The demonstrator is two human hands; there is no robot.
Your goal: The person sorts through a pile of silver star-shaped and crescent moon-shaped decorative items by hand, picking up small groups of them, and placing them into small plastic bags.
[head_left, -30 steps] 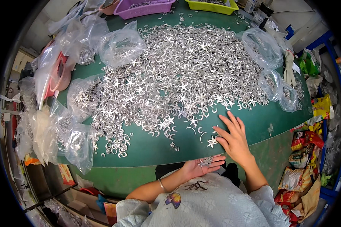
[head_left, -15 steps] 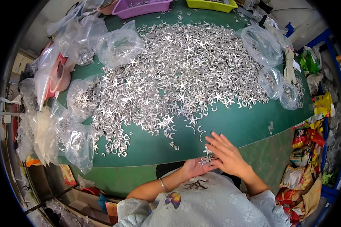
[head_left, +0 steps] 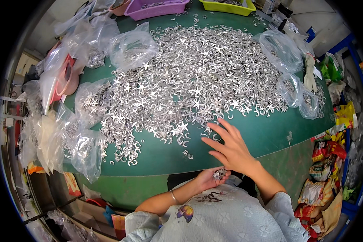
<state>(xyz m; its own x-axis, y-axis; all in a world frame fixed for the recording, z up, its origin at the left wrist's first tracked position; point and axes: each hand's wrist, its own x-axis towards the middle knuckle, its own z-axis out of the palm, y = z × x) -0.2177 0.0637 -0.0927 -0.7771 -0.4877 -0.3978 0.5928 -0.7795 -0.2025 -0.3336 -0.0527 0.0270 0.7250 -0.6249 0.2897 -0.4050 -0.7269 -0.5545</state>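
Note:
A large spread of small silvery metal pieces (head_left: 205, 68), mostly stars and crescents, lies on the green tabletop (head_left: 254, 133). My left hand (head_left: 207, 180) is palm up at the table's near edge. Its fingers curl around several silver star pieces (head_left: 219, 174). Over the near margin of the pile, my right hand (head_left: 233, 147) reaches forward with fingers spread and nothing visible in it. Beneath its fingertips are a few loose crescents, partly hidden. A tiny cluster of bits (head_left: 187, 154) lies left of it.
Clear plastic bags (head_left: 84, 153) with pieces line the left side. More bags (head_left: 281, 50) lie at the right. A purple tray (head_left: 155, 11) and a yellow-green tray (head_left: 226, 5) stand at the back. Colourful packages (head_left: 322, 169) fill a blue rack at the right.
My right hand has moved forward, away from my left palm, and its fingers have spread over the pile's edge. My left hand stays in place, its fingers now curled around the stars.

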